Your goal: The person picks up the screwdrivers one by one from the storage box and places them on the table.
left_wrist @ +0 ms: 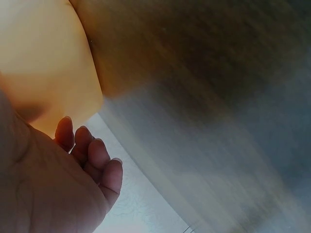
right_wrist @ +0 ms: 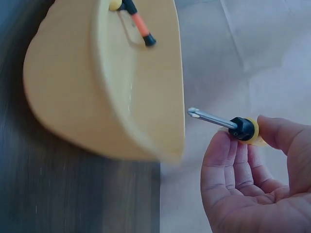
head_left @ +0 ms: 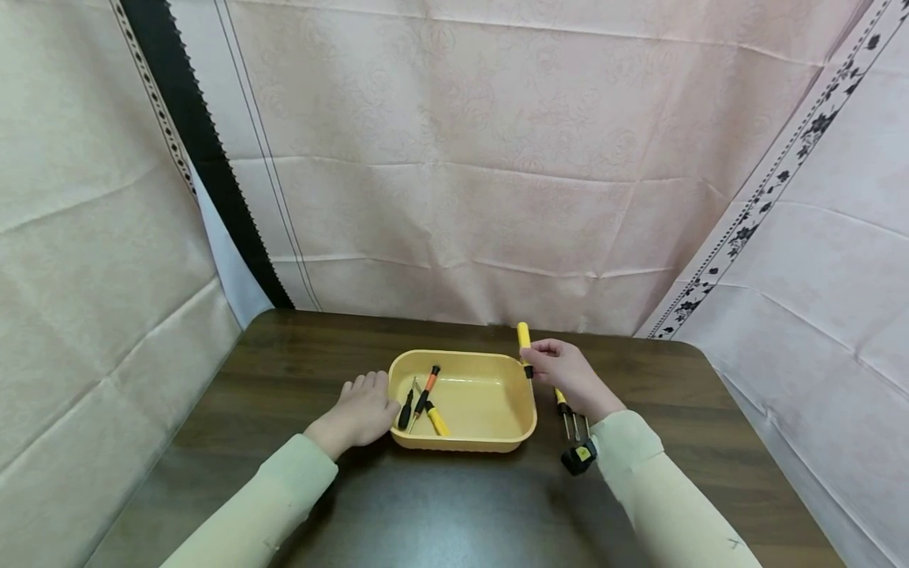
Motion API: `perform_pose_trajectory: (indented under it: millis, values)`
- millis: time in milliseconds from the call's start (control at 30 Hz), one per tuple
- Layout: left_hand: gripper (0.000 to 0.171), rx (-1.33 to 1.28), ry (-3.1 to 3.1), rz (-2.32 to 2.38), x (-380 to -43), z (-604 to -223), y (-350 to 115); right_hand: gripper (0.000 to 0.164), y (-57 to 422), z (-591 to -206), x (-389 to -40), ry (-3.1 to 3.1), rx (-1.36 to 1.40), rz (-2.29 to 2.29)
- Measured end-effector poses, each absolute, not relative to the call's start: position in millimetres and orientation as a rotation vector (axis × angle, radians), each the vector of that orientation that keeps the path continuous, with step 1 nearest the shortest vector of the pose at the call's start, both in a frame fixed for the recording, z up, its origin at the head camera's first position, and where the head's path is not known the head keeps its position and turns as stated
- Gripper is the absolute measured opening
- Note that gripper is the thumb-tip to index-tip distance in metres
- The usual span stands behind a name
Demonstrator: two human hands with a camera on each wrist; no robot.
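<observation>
My right hand (head_left: 564, 372) pinches a Phillips screwdriver (head_left: 524, 336) by its yellow handle, near the black collar, at the tray's right rim. The right wrist view shows its metal shaft (right_wrist: 214, 118) pointing toward the yellow plastic tray (head_left: 490, 402). At the tray's left end, my left hand (head_left: 362, 410) lies against the outside, its fingers loosely bent; its thumb is hidden in the left wrist view. Inside, at the left, lie a black-handled screwdriver (head_left: 405, 412), an orange-and-black screwdriver (head_left: 430, 380) and a yellow-handled tool (head_left: 438, 420).
Right of the tray, partly under the right forearm, lie yellow-and-black-handled tools (head_left: 563, 404) with metal shafts. A black tape measure (head_left: 578, 457) with a yellow label sits just in front of them. The dark wooden table (head_left: 454, 505) ends at hanging cloth (head_left: 440, 197) behind.
</observation>
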State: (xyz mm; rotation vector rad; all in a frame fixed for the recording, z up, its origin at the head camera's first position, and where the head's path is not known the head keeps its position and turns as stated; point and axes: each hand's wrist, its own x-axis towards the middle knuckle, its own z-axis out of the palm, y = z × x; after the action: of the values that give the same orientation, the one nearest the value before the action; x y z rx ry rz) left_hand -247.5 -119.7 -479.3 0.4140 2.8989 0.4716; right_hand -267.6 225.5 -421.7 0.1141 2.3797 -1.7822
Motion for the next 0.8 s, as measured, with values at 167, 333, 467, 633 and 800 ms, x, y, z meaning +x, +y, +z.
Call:
perform_pose_trajectory:
  millis: [167, 333, 467, 633, 800]
  values:
    - [0.041, 0.409, 2.895, 0.486, -247.3, -480.0, -120.4, 0.047, 255.1, -426.3, -264.6, 2.421, 0.150, -1.741]
    - [0.041, 0.409, 2.899, 0.485, -247.3, -481.8, -120.8, 0.054, 289.4, -434.6, -259.9, 2.438, 0.183, -1.712]
    - [0.040, 0.421, 2.906, 0.500, -247.1, -482.3, -120.9, 0.058, 316.5, -442.5, -255.3, 2.448, 0.214, -1.672]
    - [0.034, 0.432, 2.916, 0.516, -248.7, -484.5, -120.8, 0.061, 340.4, -451.2, -249.1, 2.451, 0.309, -1.610]
    - [0.031, 0.425, 2.914, 0.517, -248.3, -484.0, -120.1, 0.060, 351.6, -459.6, -243.5, 2.487, 0.381, -1.513]
